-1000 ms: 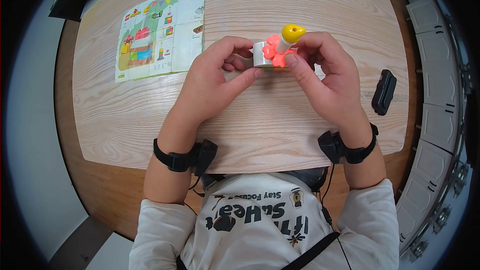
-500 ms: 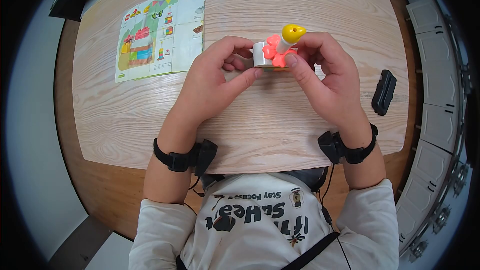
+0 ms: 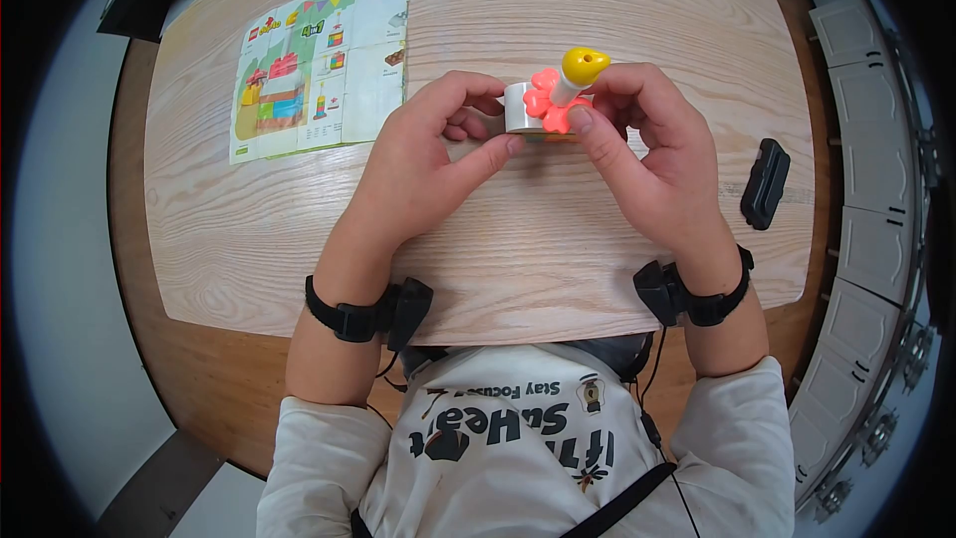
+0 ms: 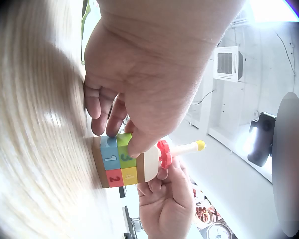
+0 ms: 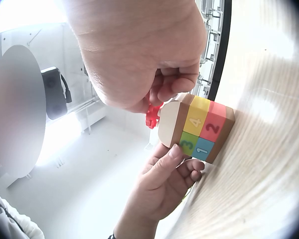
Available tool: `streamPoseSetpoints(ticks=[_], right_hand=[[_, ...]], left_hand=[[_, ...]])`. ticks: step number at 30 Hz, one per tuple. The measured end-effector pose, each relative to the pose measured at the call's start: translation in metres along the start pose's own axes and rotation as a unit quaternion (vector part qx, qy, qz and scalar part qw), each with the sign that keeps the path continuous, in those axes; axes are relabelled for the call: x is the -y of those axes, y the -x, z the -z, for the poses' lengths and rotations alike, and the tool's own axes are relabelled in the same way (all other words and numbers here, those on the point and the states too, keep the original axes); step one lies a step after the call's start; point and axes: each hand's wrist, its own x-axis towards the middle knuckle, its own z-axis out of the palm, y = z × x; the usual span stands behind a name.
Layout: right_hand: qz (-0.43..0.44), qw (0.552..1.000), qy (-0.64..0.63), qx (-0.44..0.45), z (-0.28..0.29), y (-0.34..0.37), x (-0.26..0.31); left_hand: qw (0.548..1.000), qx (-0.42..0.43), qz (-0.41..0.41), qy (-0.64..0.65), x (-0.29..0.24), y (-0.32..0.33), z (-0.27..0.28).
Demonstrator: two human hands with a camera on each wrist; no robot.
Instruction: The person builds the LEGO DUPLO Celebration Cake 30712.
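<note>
A small cake of stacked toy bricks stands upright on the table between both hands. Its numbered bricks are a blue 1 (image 4: 109, 158), a red 2 (image 4: 114, 179), a green 3 (image 5: 188, 144) and a yellow 4 (image 5: 195, 121), with brown layers below and above. A rounded white brick (image 3: 520, 108) tops them. Over it sits a coral flower piece (image 3: 544, 101) bearing a white candle with a yellow flame (image 3: 586, 66). My left hand (image 3: 423, 154) grips the numbered bricks, thumb on the green one. With thumb and fingers, my right hand (image 3: 657, 154) pinches the flower piece.
An unfolded instruction sheet (image 3: 368, 60) with pictures of brick cakes lies at the far left of the wooden table (image 3: 478, 239). Near the right edge rests a black oblong case (image 3: 765, 184). White cabinets (image 3: 876, 159) line the right side beyond the table.
</note>
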Motion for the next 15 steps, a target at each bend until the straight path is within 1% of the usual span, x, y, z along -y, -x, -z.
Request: streamPoseSetpoints(ticks=[15], right_hand=[[-0.007,1.0,0.001,-0.001,-0.0001,0.0,0.0013]], left_hand=[[1.0,0.003,0.004,-0.02,-0.0043,-0.0001,0.0016]])
